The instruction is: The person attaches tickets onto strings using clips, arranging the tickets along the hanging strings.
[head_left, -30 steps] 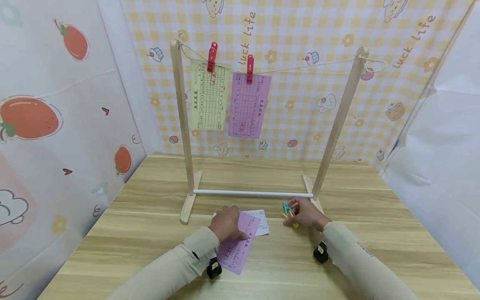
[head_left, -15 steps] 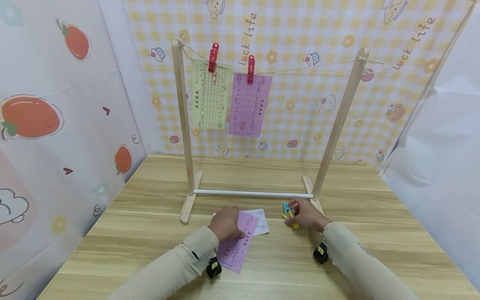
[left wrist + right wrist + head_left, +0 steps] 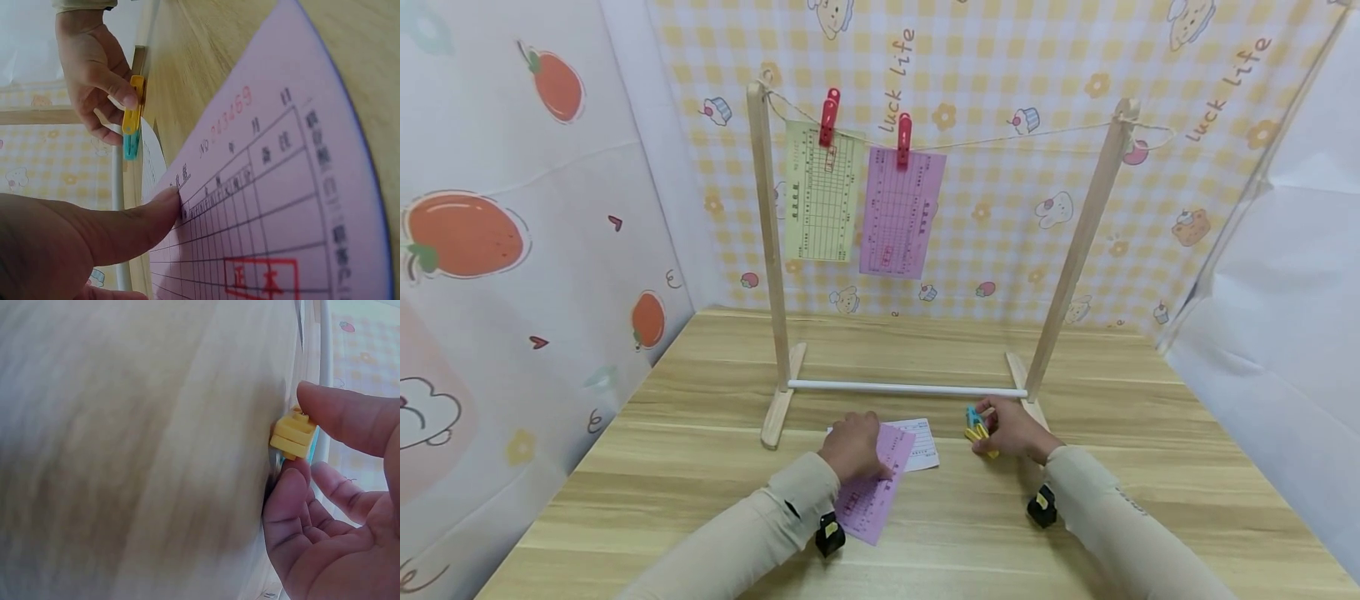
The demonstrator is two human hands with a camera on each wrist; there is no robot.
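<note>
My left hand holds a pink printed slip just over the table, its thumb on the upper face in the left wrist view. Part of a white slip lies underneath. Near the rack's right foot, my right hand pinches a clothespin between thumb and fingertips. It looks yellow with teal at the far end; whether the teal belongs to a second clothespin I cannot tell. Red clothespins fix a yellow slip and another pink slip to the string.
A wooden rack stands at the back, with a left post, a right post and a white crossbar. The thin string sags between the post tops. Patterned cloth hangs behind the wooden table.
The pink slip's free edge has shifted slightly to the left under my left hand. My right hand stays nearly in place with the clothespin.
</note>
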